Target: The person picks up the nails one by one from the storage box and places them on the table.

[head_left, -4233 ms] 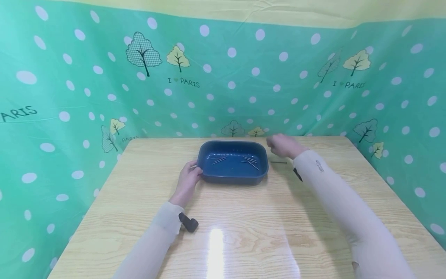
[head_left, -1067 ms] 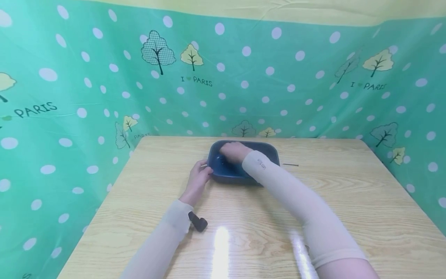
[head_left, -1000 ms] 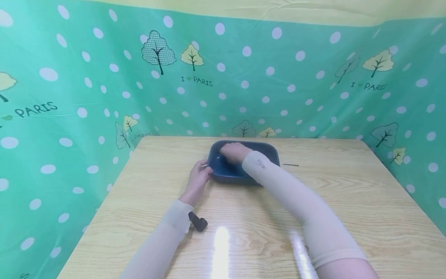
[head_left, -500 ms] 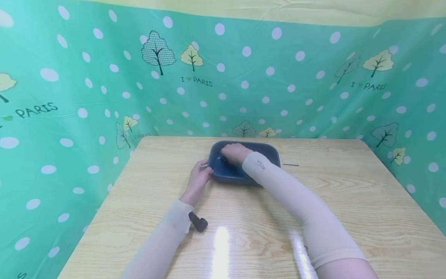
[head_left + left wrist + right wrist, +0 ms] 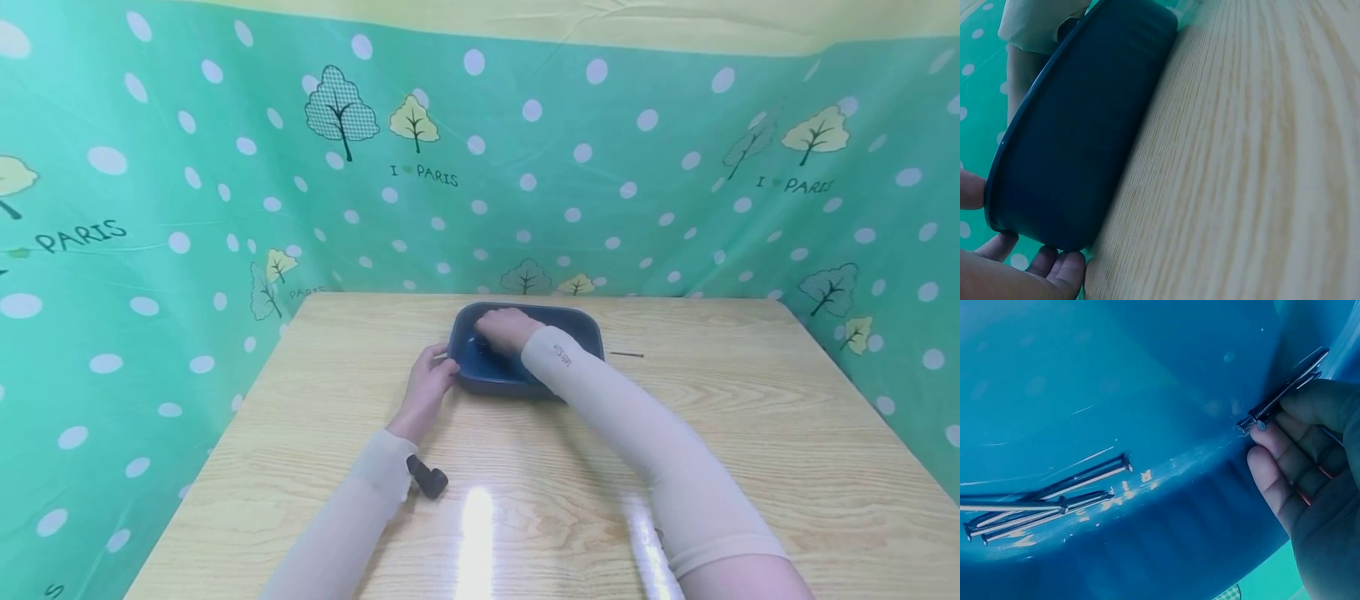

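A dark blue rectangular basin (image 5: 471,367) stands near the far edge of the table. My left hand (image 5: 427,385) holds its left end, thumb at the near corner; in the left wrist view the fingertips (image 5: 1071,267) touch the basin's outer wall. My right hand (image 5: 510,330) reaches down inside, toward the left end. In the right wrist view its thumb and fingers pinch a small bunch of metal nails (image 5: 1285,394) close over the basin floor. Several loose nails (image 5: 1054,500) lie crossed on the floor, apart from that hand. The right forearm covers part of the basin in the head view.
A single nail (image 5: 627,355) lies on the wooden table (image 5: 712,433) to the right of the basin. A green dotted curtain (image 5: 420,225) hangs behind and along both sides of the table. The black wrist camera (image 5: 427,478) sits on the left forearm.
Since the earliest frame my right hand has moved left, from beyond the basin's right end to inside it. Over the last second both hands stay nearly still.
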`<control>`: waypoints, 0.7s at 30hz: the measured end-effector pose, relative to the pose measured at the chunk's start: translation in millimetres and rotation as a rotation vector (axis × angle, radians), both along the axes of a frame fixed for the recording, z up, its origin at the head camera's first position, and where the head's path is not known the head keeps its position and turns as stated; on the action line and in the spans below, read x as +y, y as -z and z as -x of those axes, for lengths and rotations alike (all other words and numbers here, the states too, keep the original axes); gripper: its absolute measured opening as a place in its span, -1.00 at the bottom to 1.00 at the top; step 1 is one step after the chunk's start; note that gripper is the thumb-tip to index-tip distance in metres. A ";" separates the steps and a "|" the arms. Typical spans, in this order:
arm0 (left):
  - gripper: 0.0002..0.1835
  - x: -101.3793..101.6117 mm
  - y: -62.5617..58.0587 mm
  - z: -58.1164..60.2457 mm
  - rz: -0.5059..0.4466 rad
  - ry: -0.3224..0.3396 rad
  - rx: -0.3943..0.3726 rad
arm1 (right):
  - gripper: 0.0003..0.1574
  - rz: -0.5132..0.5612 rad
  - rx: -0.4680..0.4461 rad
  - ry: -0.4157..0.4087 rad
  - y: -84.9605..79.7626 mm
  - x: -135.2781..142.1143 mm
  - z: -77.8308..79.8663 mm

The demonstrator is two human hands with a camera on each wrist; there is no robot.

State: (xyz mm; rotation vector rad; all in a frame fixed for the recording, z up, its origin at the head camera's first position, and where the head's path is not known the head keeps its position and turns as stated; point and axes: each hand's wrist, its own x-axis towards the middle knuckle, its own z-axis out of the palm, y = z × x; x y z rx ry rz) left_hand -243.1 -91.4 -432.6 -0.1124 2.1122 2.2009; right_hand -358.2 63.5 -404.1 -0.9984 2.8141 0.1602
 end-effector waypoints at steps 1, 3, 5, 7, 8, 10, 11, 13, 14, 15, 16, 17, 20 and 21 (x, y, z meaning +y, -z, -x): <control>-0.53 0.1 -0.2 -0.1 -0.001 -0.001 -0.001 | -0.83 0.000 -0.004 0.002 -0.7 -0.2 0.0; -0.53 0.2 -0.6 -0.3 -0.002 -0.002 -0.001 | -0.83 -0.005 -0.006 0.001 -1.6 -0.2 0.3; -0.53 0.3 -0.9 -0.4 -0.004 -0.004 -0.001 | -0.83 -0.004 -0.005 0.005 -3.3 -0.2 0.6; -0.53 0.5 -1.0 -0.3 -0.002 -0.007 -0.003 | -0.83 0.006 -0.002 0.011 -5.4 0.3 0.7; -0.54 0.5 -0.8 -0.2 -0.003 -0.007 -0.001 | -0.83 0.011 0.002 0.013 -6.2 0.8 0.9; -0.54 0.6 -0.7 0.2 -0.003 -0.007 -0.001 | -0.82 0.032 0.004 0.022 -8.0 1.9 1.0; -0.54 0.8 -0.7 0.3 -0.002 -0.007 -0.001 | -0.82 0.038 0.007 0.027 -8.7 2.6 1.2; -0.55 1.2 -0.9 0.7 -0.003 -0.010 -0.002 | -0.80 0.035 0.019 0.022 -9.6 4.4 1.5; -0.55 1.4 -1.0 0.7 -0.003 -0.013 -0.001 | -0.80 0.032 0.026 0.019 -10.0 5.3 1.8; -0.55 1.6 -1.3 0.5 -0.001 -0.014 -0.002 | -0.80 0.026 0.030 0.020 -10.5 6.2 2.0; -0.55 1.8 -1.5 0.4 -0.001 -0.017 -0.003 | -0.80 0.019 0.033 0.017 -11.4 7.4 2.3; -0.54 2.1 -1.7 0.5 0.000 -0.020 -0.004 | -0.80 0.018 0.027 0.019 -13.0 8.7 2.2; -0.53 2.0 -1.4 0.1 0.001 -0.025 0.000 | -0.82 0.031 0.008 0.027 -19.5 11.7 0.8; -0.53 1.8 -1.3 0.1 -0.001 -0.028 0.000 | -0.82 0.040 -0.001 0.028 -22.1 12.7 0.0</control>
